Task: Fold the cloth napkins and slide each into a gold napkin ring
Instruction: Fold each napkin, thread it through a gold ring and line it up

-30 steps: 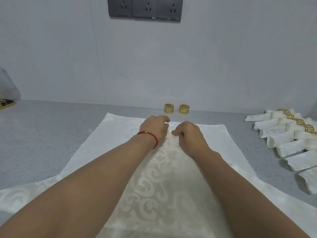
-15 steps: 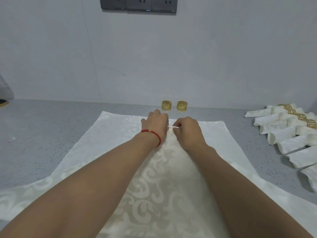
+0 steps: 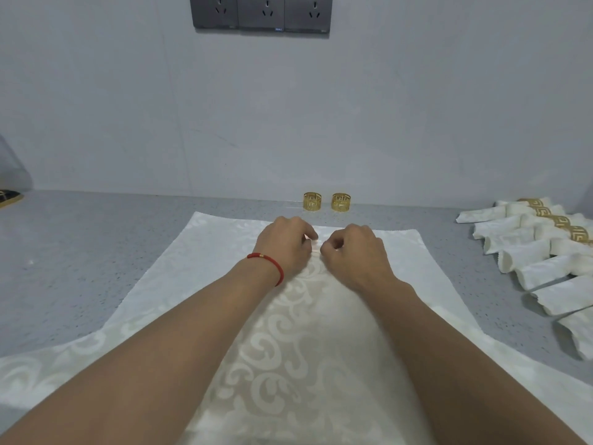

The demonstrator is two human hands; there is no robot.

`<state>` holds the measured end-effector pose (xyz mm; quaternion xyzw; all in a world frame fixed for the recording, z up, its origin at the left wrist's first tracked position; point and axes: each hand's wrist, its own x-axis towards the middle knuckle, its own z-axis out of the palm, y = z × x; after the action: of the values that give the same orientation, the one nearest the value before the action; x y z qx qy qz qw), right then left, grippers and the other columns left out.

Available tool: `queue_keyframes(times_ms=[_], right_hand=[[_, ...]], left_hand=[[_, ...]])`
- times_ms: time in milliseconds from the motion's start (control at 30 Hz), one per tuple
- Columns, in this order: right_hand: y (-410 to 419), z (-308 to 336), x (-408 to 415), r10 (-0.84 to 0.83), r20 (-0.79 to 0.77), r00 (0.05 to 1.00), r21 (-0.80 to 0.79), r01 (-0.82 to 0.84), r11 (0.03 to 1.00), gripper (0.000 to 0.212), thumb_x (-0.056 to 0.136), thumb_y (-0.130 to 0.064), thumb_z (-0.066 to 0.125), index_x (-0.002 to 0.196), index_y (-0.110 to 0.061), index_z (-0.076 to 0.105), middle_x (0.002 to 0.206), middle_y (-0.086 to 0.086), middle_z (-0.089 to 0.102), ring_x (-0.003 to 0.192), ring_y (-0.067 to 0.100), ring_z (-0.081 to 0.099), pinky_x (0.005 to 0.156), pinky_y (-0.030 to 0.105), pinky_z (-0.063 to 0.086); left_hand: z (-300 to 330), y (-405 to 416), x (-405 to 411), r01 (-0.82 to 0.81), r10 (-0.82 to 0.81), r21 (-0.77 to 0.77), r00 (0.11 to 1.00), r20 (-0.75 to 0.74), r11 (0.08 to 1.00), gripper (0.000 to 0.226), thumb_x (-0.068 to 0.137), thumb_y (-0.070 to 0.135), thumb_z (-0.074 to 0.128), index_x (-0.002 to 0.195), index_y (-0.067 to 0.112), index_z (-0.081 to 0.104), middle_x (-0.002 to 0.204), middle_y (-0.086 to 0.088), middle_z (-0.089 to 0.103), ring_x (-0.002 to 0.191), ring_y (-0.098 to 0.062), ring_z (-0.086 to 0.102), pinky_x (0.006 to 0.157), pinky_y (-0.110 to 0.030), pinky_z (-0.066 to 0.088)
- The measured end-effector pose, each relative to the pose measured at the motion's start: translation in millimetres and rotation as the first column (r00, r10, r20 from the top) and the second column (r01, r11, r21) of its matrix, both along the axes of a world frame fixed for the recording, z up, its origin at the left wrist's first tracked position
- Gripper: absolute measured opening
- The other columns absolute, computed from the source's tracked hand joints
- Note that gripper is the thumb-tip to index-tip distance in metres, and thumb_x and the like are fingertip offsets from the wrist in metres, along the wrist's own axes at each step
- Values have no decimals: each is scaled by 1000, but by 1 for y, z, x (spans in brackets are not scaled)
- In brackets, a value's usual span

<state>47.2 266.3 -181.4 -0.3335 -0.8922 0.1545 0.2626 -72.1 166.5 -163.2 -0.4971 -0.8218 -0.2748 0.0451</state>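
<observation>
A large white patterned cloth napkin [image 3: 199,277] lies spread flat on the grey counter [image 3: 80,252], reaching from near the back wall to the front edge of view. My left hand [image 3: 285,244], with a red cord on its wrist, and my right hand [image 3: 356,252] sit side by side near the napkin's far edge, fingers curled and pinching the cloth between them. Two gold napkin rings [image 3: 312,201] [image 3: 340,201] stand upright just beyond the napkin by the wall.
At the right, several folded white napkins [image 3: 526,252] lie in a row, some wearing gold rings [image 3: 560,221]. A dark object [image 3: 9,197] sits at the far left counter edge. Grey wall sockets [image 3: 260,11] hang above.
Both hands stayed near the napkin's far middle and closed closer together, now pinching a small bit of cloth between them. The view shifted slightly.
</observation>
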Motion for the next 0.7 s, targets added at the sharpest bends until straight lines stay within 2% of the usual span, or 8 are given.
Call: queue_keyframes(times_ms=[100, 167, 233, 367, 500, 567, 633, 700], right_hand=[[10, -5, -2, 6, -46, 999, -105, -11, 994, 16, 86, -20, 59, 74, -19, 70, 75, -6, 67, 82, 22, 60, 87, 44, 52], [13, -6, -1, 44, -27, 999, -134, -47, 990, 10, 87, -21, 63, 85, -25, 72, 88, -10, 69, 93, 20, 61, 91, 44, 49], [15, -7, -1, 65, 11, 998, -97, -63, 993, 11, 89, -22, 63, 89, -27, 73, 96, -9, 69, 99, 22, 60, 92, 44, 49], [14, -3, 2, 93, 82, 992, 79, -100, 992, 10, 90, -19, 58, 88, -28, 60, 95, -7, 63, 96, 21, 53, 86, 43, 44], [11, 8, 6, 126, 197, 972, 246, -173, 954, 18, 86, -9, 56, 87, -27, 56, 90, -7, 58, 94, 20, 50, 81, 37, 36], [12, 16, 8, 162, 291, 943, 234, -234, 944, 22, 86, -7, 57, 91, -28, 59, 91, -8, 57, 95, 19, 48, 81, 36, 32], [13, 22, 11, 211, 351, 912, 154, -278, 948, 22, 87, -9, 58, 96, -28, 63, 94, -8, 56, 94, 15, 44, 82, 34, 32], [13, 23, 15, 255, 290, 923, 13, -270, 963, 16, 86, -14, 57, 92, -27, 65, 91, -10, 58, 88, 15, 50, 77, 31, 38]], left_hand=[[0, 5, -1, -53, 49, 29, 991, 128, 998, 24, 89, 13, 61, 105, 23, 75, 85, 5, 67, 100, -21, 61, 88, -37, 54], [-1, 7, -2, -27, 28, -19, 995, 94, 999, 20, 86, 8, 62, 85, 25, 74, 83, -1, 68, 91, -25, 62, 81, -37, 55], [-2, 8, -3, -11, 12, -63, 1000, 11, 998, 28, 84, 6, 60, 62, 25, 63, 75, -1, 59, 84, -28, 55, 71, -36, 52], [1, 4, -3, -10, 1, -90, 995, -99, 996, 13, 90, 15, 59, 85, 22, 69, 90, 9, 55, 100, -19, 51, 87, -40, 46], [3, 1, -3, 55, -102, -141, 930, -353, 988, 16, 87, 11, 63, 90, 26, 68, 91, 10, 62, 98, -18, 50, 80, -33, 32], [7, -1, -3, 88, -173, -220, 897, -407, 972, 23, 85, 5, 61, 90, 27, 67, 88, 11, 60, 95, -18, 50, 77, -32, 28], [14, -3, 0, 98, -234, -315, 871, -431, 944, 23, 86, 6, 60, 86, 29, 64, 85, 10, 57, 90, -18, 48, 76, -33, 30], [15, -5, 2, 95, -207, -308, 911, -356, 947, 27, 83, 5, 56, 64, 24, 54, 70, 7, 52, 77, -21, 45, 70, -32, 32]])
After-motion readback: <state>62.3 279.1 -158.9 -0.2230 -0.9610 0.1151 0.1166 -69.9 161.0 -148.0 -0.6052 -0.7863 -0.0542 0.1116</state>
